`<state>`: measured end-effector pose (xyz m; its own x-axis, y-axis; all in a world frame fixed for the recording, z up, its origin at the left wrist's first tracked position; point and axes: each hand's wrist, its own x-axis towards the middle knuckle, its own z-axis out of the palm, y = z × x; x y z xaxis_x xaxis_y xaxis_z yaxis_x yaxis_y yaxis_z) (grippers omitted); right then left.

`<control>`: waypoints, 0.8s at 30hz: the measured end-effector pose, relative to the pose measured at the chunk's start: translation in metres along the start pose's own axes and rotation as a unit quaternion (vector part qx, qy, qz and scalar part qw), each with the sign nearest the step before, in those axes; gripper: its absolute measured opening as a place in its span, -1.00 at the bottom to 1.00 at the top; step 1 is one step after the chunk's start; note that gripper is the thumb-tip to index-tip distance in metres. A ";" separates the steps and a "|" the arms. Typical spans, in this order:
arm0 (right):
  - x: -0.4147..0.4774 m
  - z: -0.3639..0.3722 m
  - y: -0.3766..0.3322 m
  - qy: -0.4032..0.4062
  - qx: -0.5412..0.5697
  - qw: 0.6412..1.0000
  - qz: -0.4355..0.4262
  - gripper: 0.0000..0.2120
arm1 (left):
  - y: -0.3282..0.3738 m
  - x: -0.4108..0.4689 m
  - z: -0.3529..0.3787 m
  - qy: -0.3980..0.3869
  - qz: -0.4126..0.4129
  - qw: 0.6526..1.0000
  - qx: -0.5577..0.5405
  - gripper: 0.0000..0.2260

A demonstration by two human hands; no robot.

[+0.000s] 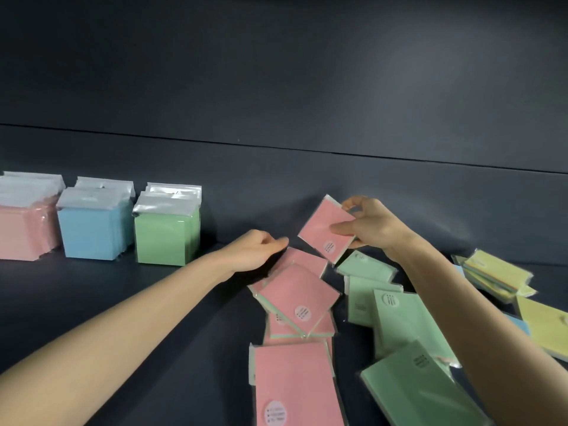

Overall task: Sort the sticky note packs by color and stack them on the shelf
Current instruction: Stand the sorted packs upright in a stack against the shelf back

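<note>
Head view: the pink pack (325, 232) is lifted clear of the loose pink packs (298, 296), pinched at its upper right edge by the right hand (368, 226), long axis tilted, stickered end lowest. Its pink stack (24, 232) stands well apart at far left on the shelf (153, 302). The blue stack (92, 232), green stack (166, 238) and left hand (258, 250) lie between. That hand's curled fingers touch the loose pile; whether it grips, I cannot tell. Loose green packs (396, 318) and yellow packs (498, 275) lie right.

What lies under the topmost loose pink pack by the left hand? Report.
Other pink packs poke out beneath the top pink pack; their covered parts and number cannot be seen.
</note>
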<state>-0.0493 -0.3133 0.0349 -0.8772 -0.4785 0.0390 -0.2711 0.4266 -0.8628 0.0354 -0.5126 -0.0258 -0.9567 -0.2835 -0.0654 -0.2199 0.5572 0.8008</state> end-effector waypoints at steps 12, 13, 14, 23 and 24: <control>0.015 0.004 0.015 0.020 -0.070 0.997 0.006 -0.84 | 0.014 0.026 0.011 -0.028 -0.011 0.999 0.036 -0.69; 0.015 0.005 0.016 0.012 -0.064 0.998 0.008 -0.84 | 0.014 0.026 0.010 -0.028 -0.016 0.999 0.034 -0.71; 0.016 0.006 0.017 0.006 -0.058 0.998 0.010 -0.84 | 0.014 0.027 0.010 -0.030 -0.021 0.999 0.032 -0.72; 0.016 0.006 0.014 -0.014 0.051 0.999 -0.010 -0.84 | 0.010 0.029 -0.010 -0.032 0.005 0.996 -0.082 -0.84; 0.016 0.007 0.014 -0.016 0.059 0.998 -0.010 -0.85 | 0.010 0.028 -0.013 -0.033 0.011 0.994 -0.108 -0.84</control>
<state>-0.0643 -0.3200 0.0196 -0.8582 -0.5117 0.0414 -0.2379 0.3249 -0.9153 0.0092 -0.5253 -0.0116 -0.9728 -0.2177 -0.0788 -0.1590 0.3810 0.9108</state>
